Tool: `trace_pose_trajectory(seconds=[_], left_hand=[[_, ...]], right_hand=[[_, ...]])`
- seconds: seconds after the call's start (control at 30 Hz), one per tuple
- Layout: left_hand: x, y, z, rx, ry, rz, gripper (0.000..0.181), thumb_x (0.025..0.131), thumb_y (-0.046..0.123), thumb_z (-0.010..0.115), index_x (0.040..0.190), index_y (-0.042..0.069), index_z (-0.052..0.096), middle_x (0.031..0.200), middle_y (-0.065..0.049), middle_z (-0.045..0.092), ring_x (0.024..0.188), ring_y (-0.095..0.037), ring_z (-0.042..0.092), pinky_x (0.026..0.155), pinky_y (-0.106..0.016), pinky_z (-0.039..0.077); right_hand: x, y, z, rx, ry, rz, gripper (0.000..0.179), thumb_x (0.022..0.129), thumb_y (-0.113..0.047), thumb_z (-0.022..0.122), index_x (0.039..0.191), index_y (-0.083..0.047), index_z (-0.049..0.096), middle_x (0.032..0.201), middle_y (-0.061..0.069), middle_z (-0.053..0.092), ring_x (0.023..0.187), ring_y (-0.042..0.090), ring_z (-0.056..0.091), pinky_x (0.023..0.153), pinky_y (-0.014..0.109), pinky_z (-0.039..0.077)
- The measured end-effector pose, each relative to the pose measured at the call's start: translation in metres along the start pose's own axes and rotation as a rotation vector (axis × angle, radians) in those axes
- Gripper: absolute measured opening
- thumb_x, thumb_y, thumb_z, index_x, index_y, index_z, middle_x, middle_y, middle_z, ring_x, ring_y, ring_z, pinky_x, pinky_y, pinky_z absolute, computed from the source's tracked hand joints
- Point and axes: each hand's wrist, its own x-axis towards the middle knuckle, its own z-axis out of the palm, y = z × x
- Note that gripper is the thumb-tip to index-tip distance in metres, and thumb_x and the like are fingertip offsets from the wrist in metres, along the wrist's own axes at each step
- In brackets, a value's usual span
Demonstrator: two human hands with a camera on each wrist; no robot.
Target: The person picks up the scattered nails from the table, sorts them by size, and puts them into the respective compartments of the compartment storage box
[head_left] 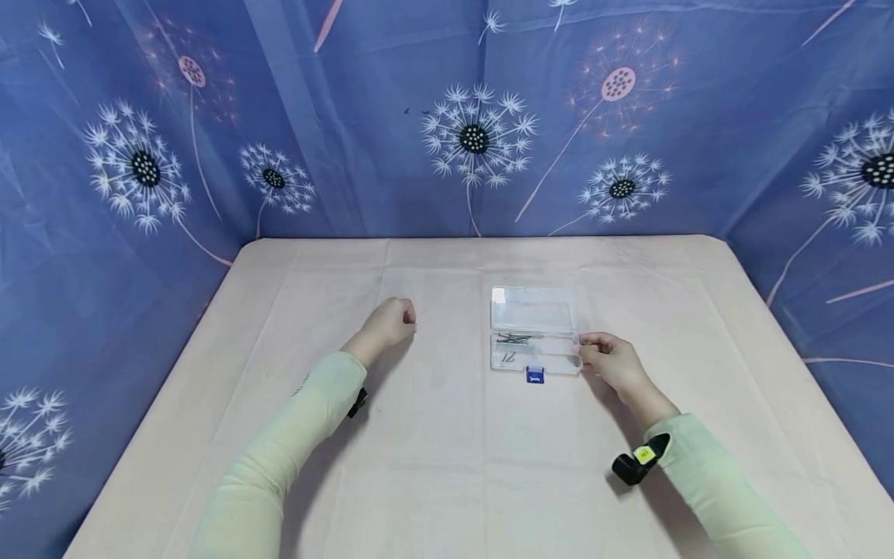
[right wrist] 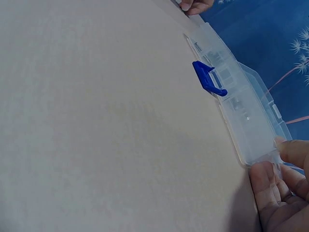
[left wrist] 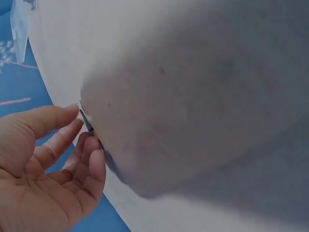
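Note:
On the table, a clear plastic box (head_left: 556, 363) stands with its lid (head_left: 538, 307) raised at the back and a blue latch (head_left: 535, 375) at the front. Several long, thin metal pieces (head_left: 514, 339) lie in its back compartment, and a few shorter ones (head_left: 507, 358) in the front. My right hand (head_left: 615, 363) holds the box's right end between thumb and fingers, also seen in the right wrist view. To the left, apart from the box, my left hand (head_left: 391, 321) pinches a thin dark metal piece (left wrist: 87, 121) at its fingertips.
A pale pink cloth covers the table (head_left: 433, 466). Blue curtains (head_left: 363, 116) with dandelion prints rise along its back and both sides. A black wrist camera (head_left: 635, 463) sits below the right sleeve, and another one (head_left: 358, 403) shows under the left sleeve.

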Motion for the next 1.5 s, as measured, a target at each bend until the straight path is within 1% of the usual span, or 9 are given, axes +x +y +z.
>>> trace_pose_trajectory(seconds=[0.33, 0.57, 0.7, 0.83, 0.97, 1.1, 1.2, 1.33, 1.5], left_hand=[[0.001, -0.004, -0.005, 0.045, -0.056, -0.031, 0.014, 0.09, 0.0, 0.053, 0.084, -0.001, 0.065, 0.092, -0.012, 0.064, 0.08, -0.021, 0.055, 0.068, -0.028, 0.048], [-0.002, -0.001, 0.0, 0.149, -0.082, -0.018, 0.017, 0.095, 0.005, 0.049, 0.096, -0.005, 0.063, 0.098, -0.016, 0.059, 0.091, -0.026, 0.057, 0.08, -0.033, 0.052], [-0.003, 0.003, 0.004, 0.16, -0.043, -0.001, 0.016, 0.097, 0.007, 0.046, 0.099, -0.005, 0.057, 0.093, -0.015, 0.058, 0.089, -0.026, 0.058, 0.08, -0.034, 0.053], [-0.003, 0.009, 0.01, 0.063, 0.057, 0.051, 0.011, 0.096, 0.006, 0.047, 0.096, -0.002, 0.054, 0.085, -0.012, 0.06, 0.077, -0.02, 0.057, 0.069, -0.029, 0.052], [-0.004, 0.019, 0.014, -0.153, 0.103, 0.089, 0.007, 0.092, 0.004, 0.053, 0.096, -0.001, 0.055, 0.084, -0.01, 0.061, 0.071, -0.017, 0.057, 0.062, -0.024, 0.049], [-0.005, 0.035, 0.018, -0.412, 0.057, 0.134, 0.014, 0.091, 0.001, 0.055, 0.104, -0.004, 0.054, 0.092, -0.016, 0.066, 0.076, -0.024, 0.066, 0.066, -0.023, 0.055], [-0.005, 0.05, 0.023, -0.551, 0.014, 0.17, 0.019, 0.089, -0.003, 0.055, 0.107, -0.009, 0.053, 0.095, -0.022, 0.067, 0.081, -0.031, 0.069, 0.071, -0.025, 0.058], [-0.004, 0.066, 0.031, -0.63, -0.026, 0.189, 0.02, 0.086, -0.006, 0.058, 0.105, -0.012, 0.054, 0.094, -0.024, 0.067, 0.08, -0.029, 0.068, 0.072, -0.024, 0.058], [-0.004, 0.079, 0.042, -0.632, -0.03, 0.186, 0.019, 0.084, -0.005, 0.061, 0.102, -0.011, 0.057, 0.091, -0.021, 0.067, 0.074, -0.02, 0.067, 0.069, -0.022, 0.056]], right_hand=[[0.002, 0.0, 0.001, 0.002, -0.011, -0.001, 0.043, 0.094, -0.009, 0.054, 0.128, 0.015, 0.045, 0.085, -0.008, 0.057, 0.069, -0.004, 0.057, 0.066, 0.014, 0.054], [0.002, -0.001, 0.001, -0.021, -0.009, 0.002, 0.043, 0.094, -0.01, 0.053, 0.129, 0.013, 0.045, 0.086, -0.008, 0.057, 0.069, -0.004, 0.057, 0.066, 0.014, 0.053], [0.001, -0.002, 0.001, -0.05, -0.01, 0.017, 0.043, 0.094, -0.011, 0.052, 0.13, 0.012, 0.045, 0.09, -0.005, 0.058, 0.069, -0.003, 0.057, 0.065, 0.015, 0.052], [0.0, -0.002, 0.0, -0.048, -0.003, 0.023, 0.043, 0.094, -0.011, 0.052, 0.13, 0.012, 0.045, 0.091, -0.003, 0.058, 0.07, -0.003, 0.057, 0.065, 0.014, 0.052], [-0.001, -0.001, 0.0, -0.039, -0.004, 0.022, 0.043, 0.094, -0.01, 0.053, 0.13, 0.012, 0.045, 0.09, -0.004, 0.057, 0.07, -0.003, 0.057, 0.065, 0.014, 0.053], [-0.001, -0.001, 0.001, -0.031, -0.003, 0.02, 0.042, 0.094, -0.01, 0.053, 0.129, 0.013, 0.045, 0.089, -0.005, 0.058, 0.07, -0.003, 0.057, 0.065, 0.014, 0.053], [-0.001, 0.0, 0.001, -0.025, 0.001, 0.018, 0.042, 0.094, -0.01, 0.054, 0.129, 0.013, 0.046, 0.088, -0.005, 0.058, 0.07, -0.003, 0.056, 0.065, 0.014, 0.053], [-0.002, 0.0, 0.001, -0.015, 0.006, 0.012, 0.042, 0.094, -0.009, 0.054, 0.128, 0.013, 0.046, 0.086, -0.007, 0.057, 0.069, -0.003, 0.056, 0.065, 0.014, 0.053], [-0.001, 0.001, 0.001, -0.002, 0.005, 0.005, 0.042, 0.093, -0.007, 0.054, 0.128, 0.014, 0.045, 0.084, -0.009, 0.057, 0.069, -0.004, 0.056, 0.065, 0.013, 0.053]])
